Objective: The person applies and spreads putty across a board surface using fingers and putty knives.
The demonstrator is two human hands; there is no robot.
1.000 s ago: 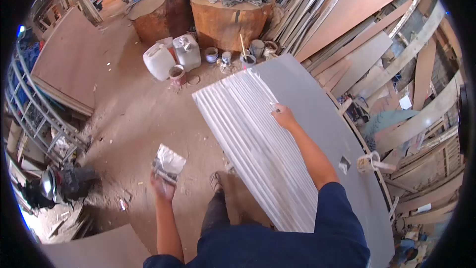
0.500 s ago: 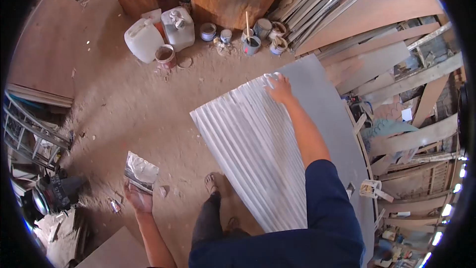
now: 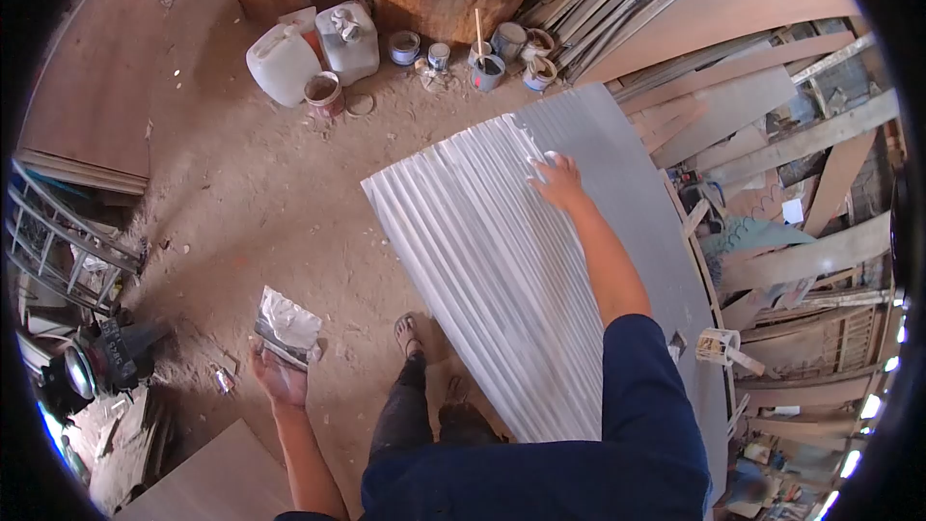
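- Two whitish plastic jugs (image 3: 283, 66) stood on the brown dirt floor (image 3: 241, 203).
- The left hand (image 3: 282, 378) held, at its fingers, a small flat plate (image 3: 283, 336) loaded with whitish paste (image 3: 292, 318) (out over the floor, apart from the panel).
- The long grey panel, ribbed with pale ridges (image 3: 463, 232), slanted in front of the person.
- The right hand (image 3: 559, 181) had its fingers spread, tips whitened, at the panel's far part; contact was unclear.
- A whitish bucket (image 3: 714, 346) sat beyond the panel's right side.
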